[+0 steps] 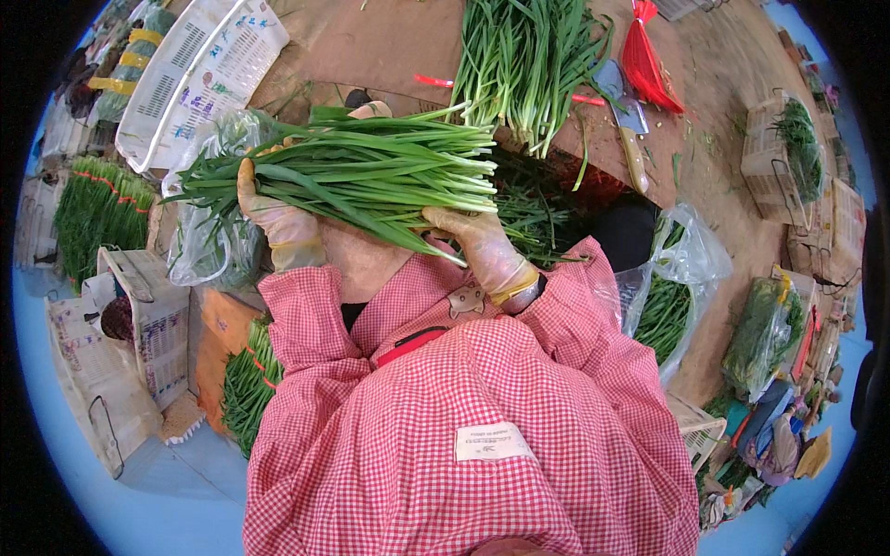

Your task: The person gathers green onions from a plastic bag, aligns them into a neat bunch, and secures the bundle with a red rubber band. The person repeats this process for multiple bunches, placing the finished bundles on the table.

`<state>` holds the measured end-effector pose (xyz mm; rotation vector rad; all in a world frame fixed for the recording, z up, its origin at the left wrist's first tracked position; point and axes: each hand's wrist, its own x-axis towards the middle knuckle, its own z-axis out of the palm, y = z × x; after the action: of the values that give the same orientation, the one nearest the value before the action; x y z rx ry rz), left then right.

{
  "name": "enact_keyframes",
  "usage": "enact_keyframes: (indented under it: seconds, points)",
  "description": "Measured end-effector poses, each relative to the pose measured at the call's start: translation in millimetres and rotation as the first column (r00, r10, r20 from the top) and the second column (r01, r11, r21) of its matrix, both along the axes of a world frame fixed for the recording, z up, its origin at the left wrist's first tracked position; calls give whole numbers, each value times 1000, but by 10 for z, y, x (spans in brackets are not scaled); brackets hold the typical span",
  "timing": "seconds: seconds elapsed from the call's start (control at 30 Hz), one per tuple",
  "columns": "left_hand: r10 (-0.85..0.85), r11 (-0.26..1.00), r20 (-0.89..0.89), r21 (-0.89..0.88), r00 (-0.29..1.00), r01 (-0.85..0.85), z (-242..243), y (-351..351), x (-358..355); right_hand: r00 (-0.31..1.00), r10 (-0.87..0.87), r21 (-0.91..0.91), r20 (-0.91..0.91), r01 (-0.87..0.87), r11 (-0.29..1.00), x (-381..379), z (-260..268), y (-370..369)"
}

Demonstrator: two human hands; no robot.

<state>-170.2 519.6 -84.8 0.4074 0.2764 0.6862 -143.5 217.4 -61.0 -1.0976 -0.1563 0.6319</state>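
Observation:
A bundle of garlic chives [375, 160] lies across both my gloved hands, white stem ends to the right and green tips to the left. My left hand [278, 215] grips it near the leafy end, thumb up in front and the other fingers mostly hidden behind. Near the stem ends, my right hand [480, 236] supports it from below, its fingers partly covered by the stalks. Beyond the bundle, a larger pile of chives [528, 69] rests on a brown board, with a red tie strip [587, 100] showing under it.
A wooden-handled cleaver [631, 132] lies right of the pile, beside a red mesh bag [646, 62]. Clear plastic bags with greens stand at left [219, 243] and right [667, 299]. White plastic crates [201, 76] and tied chive bundles [104, 215] line the left side. Trimmings [535, 208] lie below the board.

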Motion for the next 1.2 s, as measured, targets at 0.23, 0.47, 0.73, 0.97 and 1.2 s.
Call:
enact_keyframes:
  seconds: [0.23,0.47,0.73,0.97,1.2]
  points:
    - [21,1000,34,-17,999,-20,-35,18,14,988,46,18,-149,-44,999,-61,-70,-93]
    - [64,998,6,0,998,-64,-56,38,2,972,-28,362,-235,114,925,202,-389,-1055]
    - [-68,998,66,22,995,67,-113,73,-8,825,475,-851,304,12,524,183,-143,-1286]
    - [-38,997,17,-60,999,39,-74,77,-26,926,363,35,-100,-361,932,-25,39,-321]
    - [-32,997,59,-63,998,36,-34,31,-26,986,126,-158,-106,-142,977,18,76,9]
